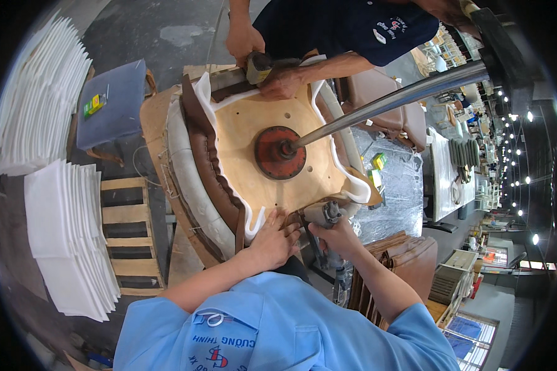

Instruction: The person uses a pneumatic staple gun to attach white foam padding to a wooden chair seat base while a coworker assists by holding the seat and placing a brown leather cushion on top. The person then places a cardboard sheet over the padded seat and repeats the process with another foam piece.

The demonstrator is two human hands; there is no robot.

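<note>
A plywood seat board [254,148] lies underside up, with brown cover material [199,127] and white padding [234,190] around its edges. A steel rod [402,96] ends in a round red plate [280,153] that presses on the board's middle. At the near edge, my left hand [275,240] is closed on the brown cover, its fingers over the board's rim. My right hand [338,237] grips a staple gun [322,214], its head close to that same edge, just right of my left fingers. Across from me, a co-worker's hand [246,44] holds another staple gun [258,67] at the far edge.
Beneath the seat is a grey padded ring [189,176]. White foam sheets [37,99] are stacked at left, near a wooden pallet [130,232] and a blue covered stool [110,102]. To the right are a plastic-covered table [393,204] and stacked brown pieces [405,263].
</note>
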